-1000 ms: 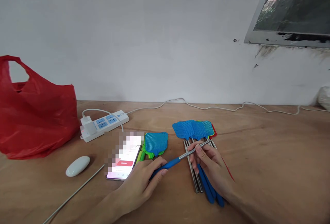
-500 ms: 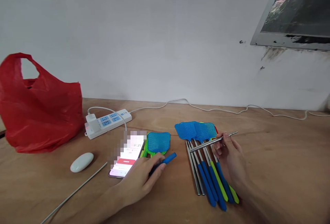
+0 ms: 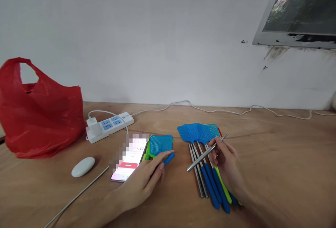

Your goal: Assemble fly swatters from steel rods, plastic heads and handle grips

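Observation:
My left hand (image 3: 141,179) is closed around a blue handle grip (image 3: 169,158), whose end sticks out past my fingers. Just behind that hand lie loose swatter heads, a blue mesh one (image 3: 160,144) over green ones. My right hand (image 3: 228,158) pinches a shiny metal rod (image 3: 201,158), tilted with its thicker end toward the lower left. Beneath the rod, several fly swatters lie side by side with blue heads (image 3: 189,132) and blue or green grips (image 3: 210,186). Two bare metal rods (image 3: 198,179) rest along their left side.
A lit phone (image 3: 128,165) lies left of the loose heads. Behind it is a white power strip (image 3: 120,126) with a charger plugged in. Farther left are a white computer mouse (image 3: 83,166) and a red plastic bag (image 3: 47,116). A thin cable (image 3: 210,111) runs along the wall.
The metal rod in my right hand has tilted more steeply, its thick end moving down and left. My right hand has shifted slightly left. The blue grip in my left hand has moved a little left.

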Available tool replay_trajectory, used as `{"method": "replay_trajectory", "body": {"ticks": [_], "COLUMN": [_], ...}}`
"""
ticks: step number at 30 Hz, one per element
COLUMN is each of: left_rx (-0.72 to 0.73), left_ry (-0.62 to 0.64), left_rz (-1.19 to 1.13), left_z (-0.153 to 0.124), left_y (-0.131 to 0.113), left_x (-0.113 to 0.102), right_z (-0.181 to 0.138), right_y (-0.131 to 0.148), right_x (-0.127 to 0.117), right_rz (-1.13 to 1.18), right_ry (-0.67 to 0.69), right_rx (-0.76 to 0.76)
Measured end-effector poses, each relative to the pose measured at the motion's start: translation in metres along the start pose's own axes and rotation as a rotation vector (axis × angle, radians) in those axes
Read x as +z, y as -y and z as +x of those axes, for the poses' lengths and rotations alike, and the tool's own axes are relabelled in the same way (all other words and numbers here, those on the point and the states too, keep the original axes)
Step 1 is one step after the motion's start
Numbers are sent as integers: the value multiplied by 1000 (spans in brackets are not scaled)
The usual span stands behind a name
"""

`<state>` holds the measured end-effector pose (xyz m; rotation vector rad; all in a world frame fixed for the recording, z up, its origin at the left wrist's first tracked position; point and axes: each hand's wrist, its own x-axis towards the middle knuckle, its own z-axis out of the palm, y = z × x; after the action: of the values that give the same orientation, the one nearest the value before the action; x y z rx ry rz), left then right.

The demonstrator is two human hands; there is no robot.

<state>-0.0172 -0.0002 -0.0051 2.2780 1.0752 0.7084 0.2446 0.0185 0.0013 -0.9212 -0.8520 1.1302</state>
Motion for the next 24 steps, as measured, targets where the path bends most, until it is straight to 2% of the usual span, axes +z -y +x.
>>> {"method": "replay_trajectory", "body": {"ticks": [3, 6, 8, 10, 15, 18, 24], "left_rx": [-56, -110, -152, -162, -100, -73, -109], "left_ry": [-84, -123, -139, -171, -335, -381, -322], "left_rz": [-311, -423, -349, -176, 232, 281, 294], "left_z": [1, 2, 2, 2, 5, 9, 11], "left_y": [0, 0, 0, 0, 8, 14, 24], "left_x": [3, 2, 1, 0, -4, -7, -5], "right_z": [0, -1, 0, 0, 0, -1, -3], "right_y": [-1, -1, 0, 0, 1, 2, 3], "right_x": [0, 0, 0, 0, 1, 2, 3], "right_rz": [-12, -16, -23, -33, -47, -72, -116], "right_ry": [-1, 15, 22, 27, 37, 42, 51], "right_rx": [17, 26, 29, 31, 46, 49, 40]}}
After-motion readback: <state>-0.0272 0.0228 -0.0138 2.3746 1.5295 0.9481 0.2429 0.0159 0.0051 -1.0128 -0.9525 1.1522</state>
